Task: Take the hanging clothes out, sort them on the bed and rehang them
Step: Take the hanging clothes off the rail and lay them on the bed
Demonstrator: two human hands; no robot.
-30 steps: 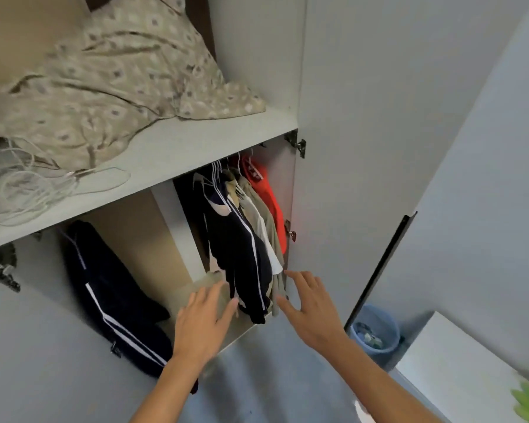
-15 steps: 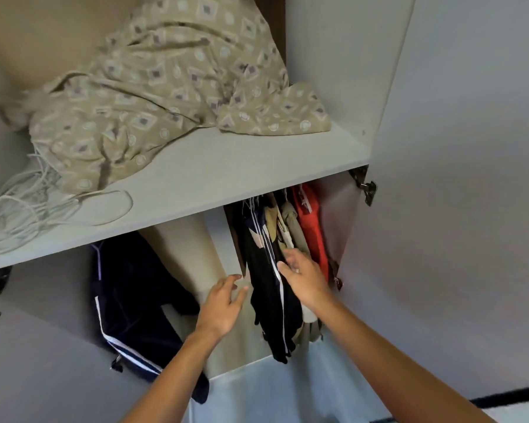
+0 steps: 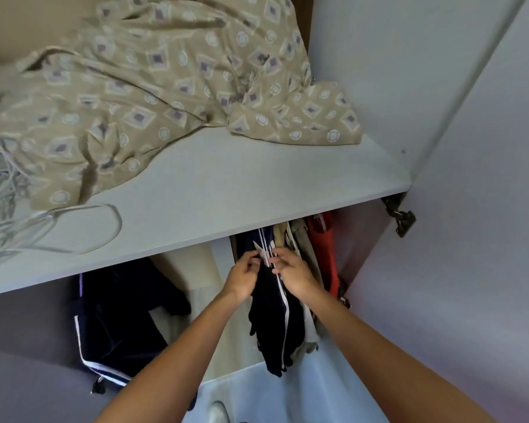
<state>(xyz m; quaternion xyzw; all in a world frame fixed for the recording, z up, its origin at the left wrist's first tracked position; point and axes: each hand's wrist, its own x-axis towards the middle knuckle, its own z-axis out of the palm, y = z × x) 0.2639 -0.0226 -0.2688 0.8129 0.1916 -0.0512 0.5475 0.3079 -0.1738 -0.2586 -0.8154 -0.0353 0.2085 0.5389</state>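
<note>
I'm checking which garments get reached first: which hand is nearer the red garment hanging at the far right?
Right. The right hand is on the navy striped jacket, a few garments left of the red garment; the left hand is farther left still.

The shelf (image 3: 226, 190) hides the tops of the hanging clothes (image 3: 300, 239), so neither rail nor hangers can be made out. The fingertips of the left hand (image 3: 245, 277) and the right hand (image 3: 293, 271) sink into the dark jacket (image 3: 275, 315) (whether they pinch cloth is unclear). The white cords (image 3: 9, 209) run off the left edge, blurred. The patterned fabric (image 3: 153, 80) is cut by the top edge.
</note>
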